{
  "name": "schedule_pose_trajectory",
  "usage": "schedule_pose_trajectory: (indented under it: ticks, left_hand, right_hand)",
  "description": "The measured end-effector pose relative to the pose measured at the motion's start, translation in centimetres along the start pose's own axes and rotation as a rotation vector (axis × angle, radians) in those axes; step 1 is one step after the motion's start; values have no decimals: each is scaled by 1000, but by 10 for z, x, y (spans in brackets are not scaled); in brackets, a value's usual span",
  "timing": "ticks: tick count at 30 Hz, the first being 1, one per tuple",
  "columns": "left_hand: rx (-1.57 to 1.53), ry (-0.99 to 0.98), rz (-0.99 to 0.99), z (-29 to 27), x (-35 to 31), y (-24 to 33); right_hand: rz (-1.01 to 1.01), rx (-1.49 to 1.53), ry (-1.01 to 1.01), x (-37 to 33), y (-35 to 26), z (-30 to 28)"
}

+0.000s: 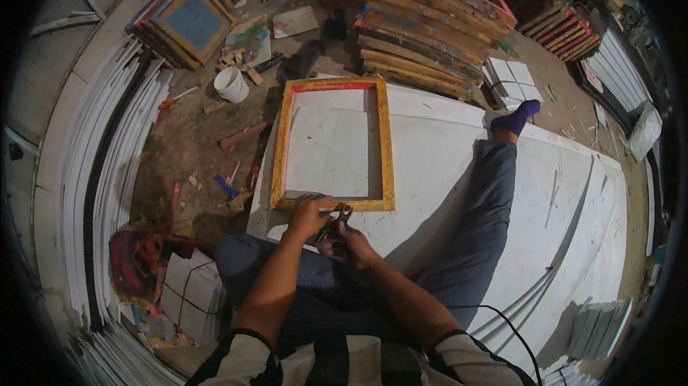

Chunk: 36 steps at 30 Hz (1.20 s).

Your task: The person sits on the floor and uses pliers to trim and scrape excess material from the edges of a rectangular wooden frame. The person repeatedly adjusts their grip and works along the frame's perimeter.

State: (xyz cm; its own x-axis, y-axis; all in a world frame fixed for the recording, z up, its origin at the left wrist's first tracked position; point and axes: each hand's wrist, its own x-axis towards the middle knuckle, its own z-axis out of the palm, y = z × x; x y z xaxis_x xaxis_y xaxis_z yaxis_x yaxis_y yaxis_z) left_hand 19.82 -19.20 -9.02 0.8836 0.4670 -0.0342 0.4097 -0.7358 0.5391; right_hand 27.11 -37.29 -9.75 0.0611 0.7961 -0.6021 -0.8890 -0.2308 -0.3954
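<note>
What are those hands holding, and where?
The right hand holds pliers by the handles. The left hand is on the near side of the wooden frame; its grip is unclear.

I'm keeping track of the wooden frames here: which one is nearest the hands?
The yellow-orange frame, alone on the white board, with the left hand at its near bar; the others sit in stacks farther away.

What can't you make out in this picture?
All in the head view:
- Tool: exact kind unclear, partly covered by the right hand.
- Whether its tip grips anything at the wooden frame: too small.
- Black cable: cut off by the lower edge.
</note>
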Motion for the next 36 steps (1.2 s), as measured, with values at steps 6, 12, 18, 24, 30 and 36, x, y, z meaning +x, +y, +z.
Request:
schedule_pose_trajectory:
  ticks: [6, 12, 18, 24, 30, 36]
  left_hand:
    - [-162, -71, 37, -13, 1, -8]
    - [-316, -40, -81, -22, 4, -30]
    - [-268, -127, -181, -31, 5, -15]
    - [-336, -171, -89, -31, 1, -30]
    - [-335, -223, -145, -32, 2, -27]
    - [-357, -217, -161, -17, 4, -29]
  right_hand:
    - [-19, 149, 18, 8, 5, 14]
    - [-244, 295, -27, 30, 14, 21]
    - [-349, 509, -31, 51, 27, 32]
    - [-411, 394, 233, 55, 36, 38]
    - [-475, 266, 430, 43, 28, 51]
    - [-410, 259, 472, 48, 28, 33]
